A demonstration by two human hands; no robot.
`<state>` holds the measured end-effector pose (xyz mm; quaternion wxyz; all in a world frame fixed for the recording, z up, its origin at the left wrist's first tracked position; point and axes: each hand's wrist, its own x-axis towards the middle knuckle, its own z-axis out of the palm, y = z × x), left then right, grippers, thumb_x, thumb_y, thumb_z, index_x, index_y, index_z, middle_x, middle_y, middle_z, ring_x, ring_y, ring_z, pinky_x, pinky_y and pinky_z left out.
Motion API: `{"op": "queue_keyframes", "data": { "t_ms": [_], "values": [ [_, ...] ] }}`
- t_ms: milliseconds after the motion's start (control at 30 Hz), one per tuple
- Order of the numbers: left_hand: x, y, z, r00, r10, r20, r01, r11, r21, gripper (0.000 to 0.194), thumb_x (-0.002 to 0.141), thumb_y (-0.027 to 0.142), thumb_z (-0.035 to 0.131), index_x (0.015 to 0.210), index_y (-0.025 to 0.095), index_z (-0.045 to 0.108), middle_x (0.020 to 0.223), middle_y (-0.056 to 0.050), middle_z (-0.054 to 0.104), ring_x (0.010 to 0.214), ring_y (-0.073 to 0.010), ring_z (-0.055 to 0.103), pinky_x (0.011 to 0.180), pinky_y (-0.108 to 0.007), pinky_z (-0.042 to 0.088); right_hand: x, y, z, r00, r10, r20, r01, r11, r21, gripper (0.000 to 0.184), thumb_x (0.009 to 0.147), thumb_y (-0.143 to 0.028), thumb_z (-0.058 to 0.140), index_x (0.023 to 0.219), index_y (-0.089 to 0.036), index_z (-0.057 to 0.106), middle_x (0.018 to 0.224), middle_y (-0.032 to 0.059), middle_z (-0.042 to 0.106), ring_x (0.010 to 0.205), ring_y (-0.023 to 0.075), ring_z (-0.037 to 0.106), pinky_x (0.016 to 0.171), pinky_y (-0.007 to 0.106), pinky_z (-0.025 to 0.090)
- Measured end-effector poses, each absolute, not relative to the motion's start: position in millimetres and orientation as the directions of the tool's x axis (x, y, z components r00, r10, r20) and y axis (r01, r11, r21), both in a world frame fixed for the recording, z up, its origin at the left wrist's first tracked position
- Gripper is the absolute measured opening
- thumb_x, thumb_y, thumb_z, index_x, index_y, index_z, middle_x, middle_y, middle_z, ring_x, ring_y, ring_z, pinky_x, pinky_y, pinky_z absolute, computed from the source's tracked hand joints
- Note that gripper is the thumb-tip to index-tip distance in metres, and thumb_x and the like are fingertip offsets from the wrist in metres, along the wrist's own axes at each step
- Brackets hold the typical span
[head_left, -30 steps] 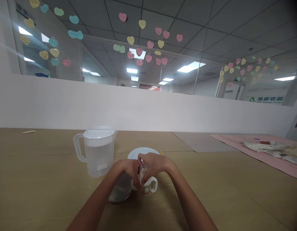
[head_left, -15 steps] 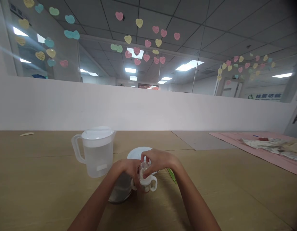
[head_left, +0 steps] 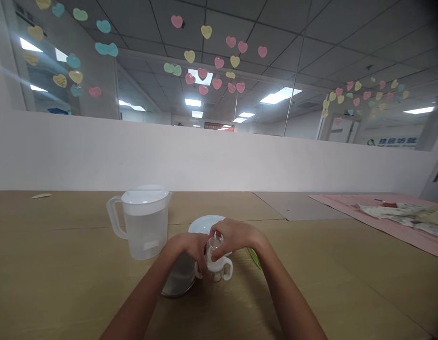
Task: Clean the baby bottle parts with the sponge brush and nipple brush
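A baby bottle (head_left: 216, 265) with white side handles and a clear domed cap is between my two hands. My left hand (head_left: 196, 249) grips it from the left side, its fingers partly hidden behind the bottle. From above and the right, my right hand (head_left: 233, 237) has thumb and fingers closed around the clear cap. Just behind the hands lies a white plate (head_left: 201, 224), partly covered by them. Below my left wrist sits a round metal container (head_left: 179, 278), half hidden by the forearm. Something green and narrow (head_left: 254, 258) shows beside my right wrist.
To the left stands a translucent plastic pitcher (head_left: 145, 231) with a lid and handle. A small flat pale piece (head_left: 41, 195) lies at the far left. At the right, a pink cloth (head_left: 341, 208) carries fabric pieces. A white wall (head_left: 211, 158) borders the table's back.
Both hands keep their hold on the bottle and its cap, with hardly any movement. The whole view has shifted very slightly.
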<state>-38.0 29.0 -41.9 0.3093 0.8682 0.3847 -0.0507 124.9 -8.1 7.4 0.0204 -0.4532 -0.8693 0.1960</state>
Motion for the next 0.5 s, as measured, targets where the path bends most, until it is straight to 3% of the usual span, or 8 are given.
{"op": "queue_keyframes", "data": {
  "t_ms": [367,500],
  "values": [
    [-38.0,29.8,-43.1,0.721,0.611,-0.327,0.671,-0.496,0.551,0.044,0.041,0.028,0.075,0.082,0.018,0.062,0.081,0.003,0.065,0.073,-0.0173,0.058,0.058,-0.022,0.043,121.2,-9.1,7.8,-0.578,0.798,-0.172,0.795,0.504,-0.337,0.055,0.053,-0.053,0.067,0.094,-0.017,0.058,0.079,0.0010,0.062,0.050,0.0088,0.055,0.041,0.019,0.037],
    [-39.0,30.6,-43.6,0.710,0.638,-0.299,0.688,-0.536,0.490,0.042,0.042,0.026,0.074,0.082,0.019,0.063,0.084,0.003,0.065,0.074,-0.0168,0.057,0.061,-0.021,0.043,122.1,-7.5,9.3,-0.621,0.771,-0.144,0.771,0.567,-0.288,0.049,0.058,-0.054,0.062,0.090,-0.016,0.060,0.070,0.0009,0.063,0.057,0.0117,0.057,0.045,0.019,0.036]
  ]
}}
